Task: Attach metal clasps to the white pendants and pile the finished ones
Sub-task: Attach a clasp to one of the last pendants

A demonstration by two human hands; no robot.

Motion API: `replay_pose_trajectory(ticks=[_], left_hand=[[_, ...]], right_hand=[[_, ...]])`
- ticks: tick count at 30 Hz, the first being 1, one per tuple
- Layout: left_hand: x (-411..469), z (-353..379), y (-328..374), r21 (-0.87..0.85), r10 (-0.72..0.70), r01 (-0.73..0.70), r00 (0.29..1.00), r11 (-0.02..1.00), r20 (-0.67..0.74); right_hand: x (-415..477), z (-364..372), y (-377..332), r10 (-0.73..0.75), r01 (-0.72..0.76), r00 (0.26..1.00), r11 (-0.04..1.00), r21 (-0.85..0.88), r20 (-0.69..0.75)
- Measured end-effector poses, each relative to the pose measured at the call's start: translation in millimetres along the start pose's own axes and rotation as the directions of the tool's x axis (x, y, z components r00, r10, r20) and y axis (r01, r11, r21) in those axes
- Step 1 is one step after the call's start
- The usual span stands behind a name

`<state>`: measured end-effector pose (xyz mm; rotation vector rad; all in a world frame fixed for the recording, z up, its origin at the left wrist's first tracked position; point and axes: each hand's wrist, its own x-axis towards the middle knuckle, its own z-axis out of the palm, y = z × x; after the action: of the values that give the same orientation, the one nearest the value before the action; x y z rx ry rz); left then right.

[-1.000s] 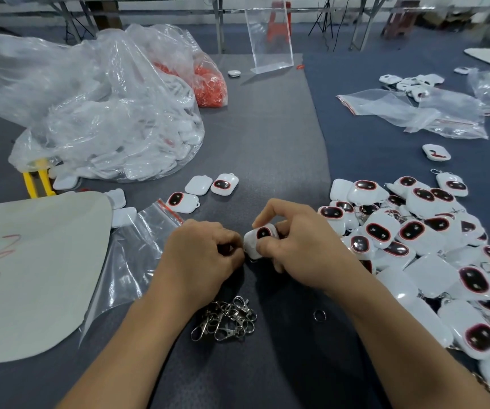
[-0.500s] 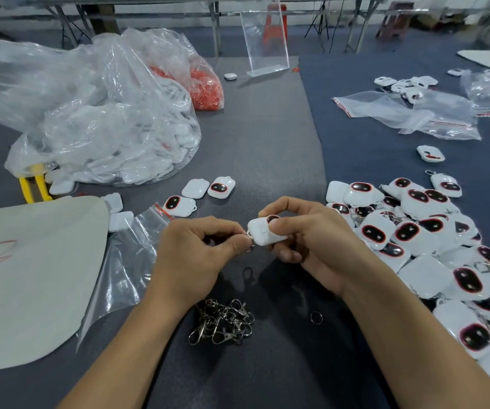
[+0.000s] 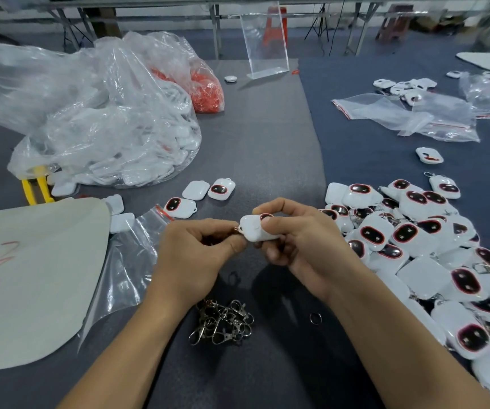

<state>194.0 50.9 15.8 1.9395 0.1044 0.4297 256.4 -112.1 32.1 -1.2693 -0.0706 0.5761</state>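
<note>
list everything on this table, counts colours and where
held pendant: one, white, between both hands
finished pendants: pile, white with dark faces, right
loose pendants: three, white, just behind the hands
clasps: heap, silver, front centre
split ring: one, silver, right of the clasps
big bag: one, clear, white pieces inside, rear left
red-filled bag: one, clear, behind the big bag
beige sheet: one, left
acrylic stand: one, clear, far centre
left hand: pinches a metal part at the pendant's edge
right hand: grips the held pendant
</note>
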Motion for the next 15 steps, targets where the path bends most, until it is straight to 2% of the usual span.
replay_pose_trajectory(ticks=[2,5,6,8,9,11,13,14,15], left_hand=[[1,3,4,-0.156,-0.097,0.108,0.992,0.982,0.078],[1,4,6,-0.223,-0.134,0.152,0.987,0.963,0.094],[1,3,5,-0.179,-0.110,0.122,0.991,0.976,0.077],[0,1,2,0.066,0.013,-0.016,0.999,0.998,0.053],[-2,1,0,0.241,0.084,-0.097,0.994,0.966,0.063],[-5,3,-2,0.535,0.213,-0.241,0.970,0.810,0.115],[-6,1,-3,0.657,0.302,-0.322,0.942,0.682,0.147],[-6,0,-5,0.664,0.320,-0.324,0.938,0.673,0.133],[-5,0,-5,0.635,0.306,-0.295,0.947,0.714,0.096]], right_hand=[[0,-3,-3,0.005,-0.006,1.000,1.000,0.020,0.013],[-1,-5,-4,-0.011,0.011,1.000,1.000,0.002,0.028],[-1,-5,-4,-0.030,0.030,0.999,0.999,-0.015,0.023],[-2,-3,-2,-0.113,0.112,0.994,0.988,-0.102,-0.007],[-2,0,0,-0.170,0.163,0.985,0.971,-0.172,-0.023],[-3,7,7,-0.283,0.253,0.959,0.900,-0.354,-0.033],[-4,13,13,-0.356,0.303,0.934,0.825,-0.478,-0.021],[-4,15,14,-0.366,0.312,0.930,0.825,-0.472,-0.025],[-4,15,13,-0.347,0.302,0.937,0.863,-0.405,-0.041]])
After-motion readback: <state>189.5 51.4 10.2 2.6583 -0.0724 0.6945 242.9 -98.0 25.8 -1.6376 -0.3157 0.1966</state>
